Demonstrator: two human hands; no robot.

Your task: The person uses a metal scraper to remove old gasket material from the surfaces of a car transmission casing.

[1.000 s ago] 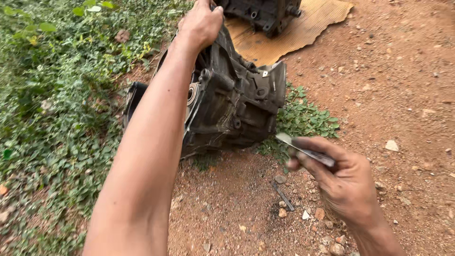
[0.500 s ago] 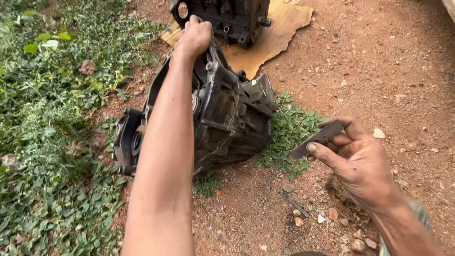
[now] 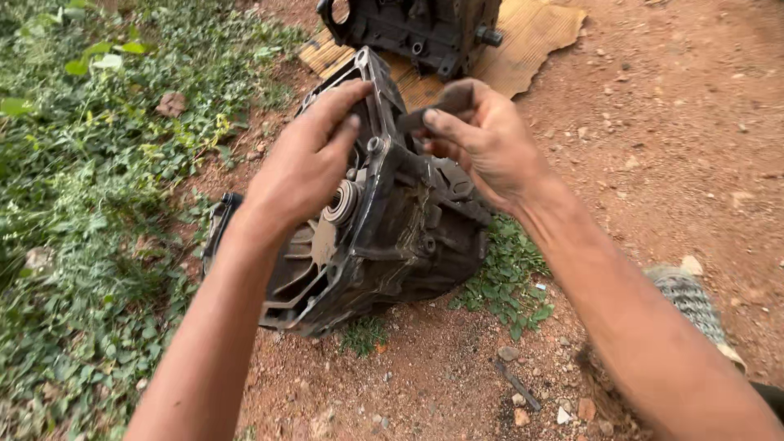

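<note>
Two hands: left (image 3: pixel 306 163) grips gearbox housing (image 3: pixel 392 237); right (image 3: pixel 482 139) pinches flat tool (image 3: pixel 437 106); cardboard (image 3: pixel 531 41) behind.

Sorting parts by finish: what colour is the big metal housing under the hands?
Dark grey to black, grimy with reddish dust, best seen in the head view: housing.

Gearbox housing (image 3: pixel 392 237) on the ground (image 3: pixel 653 147), weeds (image 3: pixel 82 204) to its left. Behind it, engine block (image 3: pixel 425 28) on cardboard (image 3: pixel 531 41). Bolt (image 3: pixel 518 386) on dirt in front.
</note>
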